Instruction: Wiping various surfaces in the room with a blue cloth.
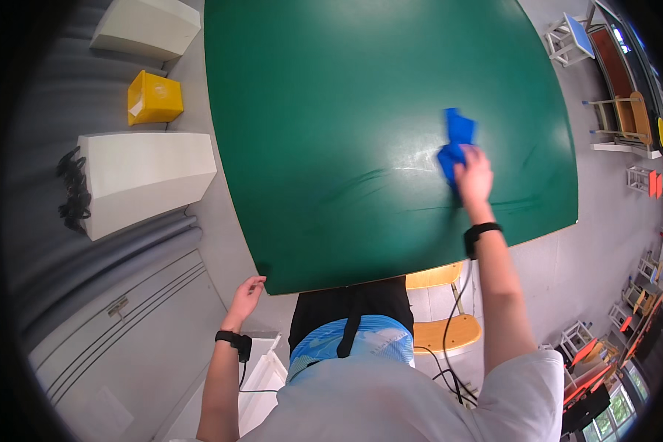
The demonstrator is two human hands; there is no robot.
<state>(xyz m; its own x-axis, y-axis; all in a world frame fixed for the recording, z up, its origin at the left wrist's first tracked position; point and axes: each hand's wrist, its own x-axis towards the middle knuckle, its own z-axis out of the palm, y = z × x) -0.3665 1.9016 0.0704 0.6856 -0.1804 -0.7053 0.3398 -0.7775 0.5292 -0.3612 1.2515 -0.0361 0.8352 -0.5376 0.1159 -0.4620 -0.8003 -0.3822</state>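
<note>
My right hand (475,175) presses a blue cloth (460,130) onto the green tabletop (320,110), right of the table's middle. Part of the cloth spreads out beyond my fingertips, and its edges look slightly blurred. Darker streaks and a pale, shiny patch show on the green surface to the left of the cloth. My left hand (247,296) is at the table's near left corner, fingers loosely bent, with nothing seen in it; whether it touches the edge I cannot tell. Each wrist wears a black band with a cable.
Left of the table stand white box-shaped units (149,177) and a yellow bin (166,98). A wooden chair (447,334) is by the near edge, with black cables (446,337) hanging beside it. Stools (577,36) and chairs (632,116) stand on the right.
</note>
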